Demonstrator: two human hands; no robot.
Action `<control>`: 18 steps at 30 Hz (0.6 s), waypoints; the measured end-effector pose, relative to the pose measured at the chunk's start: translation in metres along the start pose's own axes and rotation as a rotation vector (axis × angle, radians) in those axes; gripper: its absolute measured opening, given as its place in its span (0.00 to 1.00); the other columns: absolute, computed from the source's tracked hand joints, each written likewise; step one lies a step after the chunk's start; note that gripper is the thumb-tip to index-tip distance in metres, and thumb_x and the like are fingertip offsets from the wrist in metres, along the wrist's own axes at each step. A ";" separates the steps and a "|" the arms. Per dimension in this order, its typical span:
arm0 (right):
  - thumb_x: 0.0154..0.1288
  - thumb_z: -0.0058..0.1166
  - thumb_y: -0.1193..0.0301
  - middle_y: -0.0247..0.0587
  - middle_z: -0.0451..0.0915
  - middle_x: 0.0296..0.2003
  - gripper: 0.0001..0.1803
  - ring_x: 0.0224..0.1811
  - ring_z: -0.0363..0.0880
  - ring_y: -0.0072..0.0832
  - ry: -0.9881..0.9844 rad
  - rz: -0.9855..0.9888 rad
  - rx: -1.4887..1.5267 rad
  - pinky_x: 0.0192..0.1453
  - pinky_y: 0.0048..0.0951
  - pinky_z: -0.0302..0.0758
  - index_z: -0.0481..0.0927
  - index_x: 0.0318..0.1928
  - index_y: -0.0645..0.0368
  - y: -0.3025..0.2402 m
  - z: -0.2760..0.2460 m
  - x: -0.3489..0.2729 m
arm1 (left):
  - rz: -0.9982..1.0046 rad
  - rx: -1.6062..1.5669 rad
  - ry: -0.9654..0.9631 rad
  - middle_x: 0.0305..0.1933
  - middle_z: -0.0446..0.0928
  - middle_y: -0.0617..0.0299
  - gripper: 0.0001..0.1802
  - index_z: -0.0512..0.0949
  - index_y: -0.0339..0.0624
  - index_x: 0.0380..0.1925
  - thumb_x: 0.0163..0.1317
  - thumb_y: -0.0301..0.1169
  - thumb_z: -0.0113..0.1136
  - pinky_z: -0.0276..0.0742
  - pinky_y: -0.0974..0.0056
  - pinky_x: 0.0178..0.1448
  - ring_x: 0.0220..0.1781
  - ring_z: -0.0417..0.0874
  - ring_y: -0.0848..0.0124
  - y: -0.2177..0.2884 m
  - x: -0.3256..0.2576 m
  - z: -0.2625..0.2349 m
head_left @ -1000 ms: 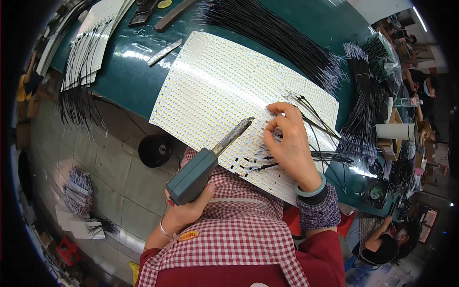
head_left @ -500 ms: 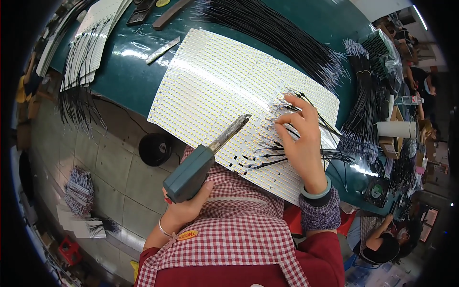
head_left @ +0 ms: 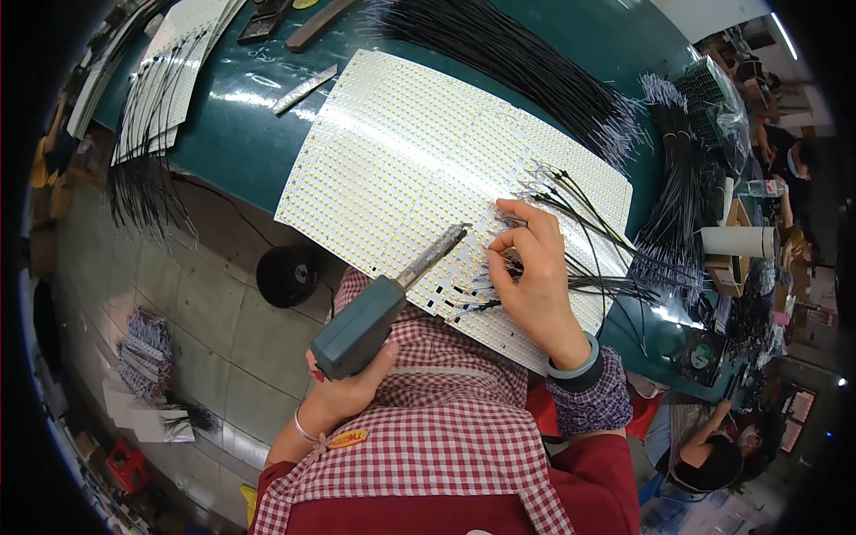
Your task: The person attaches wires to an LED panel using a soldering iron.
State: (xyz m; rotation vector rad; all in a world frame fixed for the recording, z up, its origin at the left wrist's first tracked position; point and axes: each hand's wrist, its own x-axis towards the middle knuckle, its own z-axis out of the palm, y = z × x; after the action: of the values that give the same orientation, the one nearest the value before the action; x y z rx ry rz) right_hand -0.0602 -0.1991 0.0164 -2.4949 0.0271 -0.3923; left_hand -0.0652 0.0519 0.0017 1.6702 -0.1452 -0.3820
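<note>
A green-grey soldering gun (head_left: 361,325) is in my left hand (head_left: 361,379), its metal tip slanting up to the right over a white LED panel (head_left: 383,160). Rows of small yellowish LEDs cover that board, which lies tilted across the table edge above my lap. Over its right half, my right hand (head_left: 539,290) has thumb and index finger pinched together close to the gun's tip. Whatever is between those fingertips is too small to make out. Short black wires (head_left: 580,205) with bare ends lie on the board, passing partly beneath this hand.
Long black wire bundles lie on the green table (head_left: 241,98) behind (head_left: 508,62) and right (head_left: 673,178) of the board. Finished-looking panels with wires (head_left: 169,80) hang over the left edge. A black bin (head_left: 287,276) stands on the floor; co-workers sit at right.
My right hand has moved left and slightly down, closer to the gun's tip, its thumb and index finger closing. The soldering gun has shifted slightly right and down.
</note>
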 end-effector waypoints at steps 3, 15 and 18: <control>0.48 0.58 0.81 0.47 0.73 0.51 0.08 0.51 0.70 0.43 0.028 0.004 -0.008 0.53 0.40 0.66 0.73 0.28 0.61 0.000 0.004 -0.001 | 0.180 0.125 -0.078 0.25 0.81 0.59 0.06 0.81 0.37 0.29 0.52 0.25 0.67 0.75 0.70 0.28 0.24 0.82 0.72 -0.011 0.000 -0.004; 0.48 0.58 0.81 0.46 0.74 0.50 0.07 0.50 0.70 0.42 0.045 0.000 -0.023 0.52 0.39 0.65 0.73 0.28 0.62 -0.001 0.005 0.000 | 0.196 0.110 -0.106 0.25 0.77 0.60 0.07 0.79 0.35 0.30 0.49 0.23 0.66 0.71 0.68 0.26 0.22 0.76 0.69 -0.020 -0.004 -0.003; 0.48 0.57 0.82 0.46 0.74 0.50 0.07 0.49 0.71 0.42 0.044 -0.002 -0.018 0.52 0.39 0.66 0.73 0.28 0.62 0.000 0.005 0.001 | 0.223 0.157 -0.117 0.25 0.76 0.60 0.08 0.79 0.35 0.30 0.49 0.23 0.66 0.70 0.69 0.25 0.21 0.76 0.70 -0.020 -0.001 -0.004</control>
State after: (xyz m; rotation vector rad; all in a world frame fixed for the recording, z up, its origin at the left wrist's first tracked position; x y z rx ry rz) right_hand -0.0580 -0.1958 0.0128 -2.5035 0.0454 -0.4500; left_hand -0.0678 0.0584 -0.0177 1.7649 -0.4543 -0.3058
